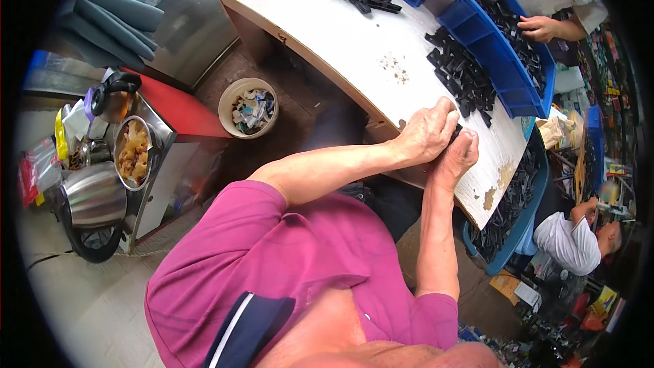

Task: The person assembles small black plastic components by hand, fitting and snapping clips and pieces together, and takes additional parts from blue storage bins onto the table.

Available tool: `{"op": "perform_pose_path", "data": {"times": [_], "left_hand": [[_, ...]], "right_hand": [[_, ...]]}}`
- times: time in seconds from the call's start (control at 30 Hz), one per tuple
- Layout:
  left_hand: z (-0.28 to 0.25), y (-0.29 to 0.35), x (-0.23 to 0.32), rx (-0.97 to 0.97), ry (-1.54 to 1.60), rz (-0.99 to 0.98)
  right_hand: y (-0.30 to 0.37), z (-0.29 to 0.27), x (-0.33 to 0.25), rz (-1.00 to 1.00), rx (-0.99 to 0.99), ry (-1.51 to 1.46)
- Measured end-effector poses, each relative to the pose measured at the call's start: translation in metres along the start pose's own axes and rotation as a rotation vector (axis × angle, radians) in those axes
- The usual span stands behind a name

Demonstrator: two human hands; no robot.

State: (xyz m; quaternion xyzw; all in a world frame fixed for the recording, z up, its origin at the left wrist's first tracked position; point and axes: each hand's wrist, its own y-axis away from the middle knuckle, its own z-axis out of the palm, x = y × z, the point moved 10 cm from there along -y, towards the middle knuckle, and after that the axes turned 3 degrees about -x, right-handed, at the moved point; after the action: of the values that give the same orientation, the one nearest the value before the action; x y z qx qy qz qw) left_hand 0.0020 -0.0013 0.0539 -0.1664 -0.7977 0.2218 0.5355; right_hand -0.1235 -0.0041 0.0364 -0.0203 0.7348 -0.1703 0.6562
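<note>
Two hands at table edge [409, 126]: my left hand [426, 133] and right hand [458, 157] pinch small black part [455, 133], fingers clamped. Step seems pressing together; next needs firm, aligned squeeze.

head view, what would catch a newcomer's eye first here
Both hands, left hand and right hand, press together on a small black part at the white table's near edge. Just beyond them, black plastic pieces spill from a blue bin, where another person's hand reaches in.
</note>
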Motion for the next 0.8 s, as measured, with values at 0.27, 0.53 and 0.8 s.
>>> {"op": "perform_pose_path", "data": {"times": [0.27,0.53,0.8], "left_hand": [[-0.015,0.002,-0.004,0.026,0.048,-0.106],[-0.039,0.003,-0.033,0.086,0.171,-0.290],[-0.007,-0.005,-0.015,0.080,-0.018,-0.112]], "right_hand": [[0.005,0.001,0.009,0.106,0.054,-0.104],[0.011,0.017,-0.007,0.213,-0.006,-0.175],[0.002,0.002,0.007,0.043,0.010,-0.077]]}}
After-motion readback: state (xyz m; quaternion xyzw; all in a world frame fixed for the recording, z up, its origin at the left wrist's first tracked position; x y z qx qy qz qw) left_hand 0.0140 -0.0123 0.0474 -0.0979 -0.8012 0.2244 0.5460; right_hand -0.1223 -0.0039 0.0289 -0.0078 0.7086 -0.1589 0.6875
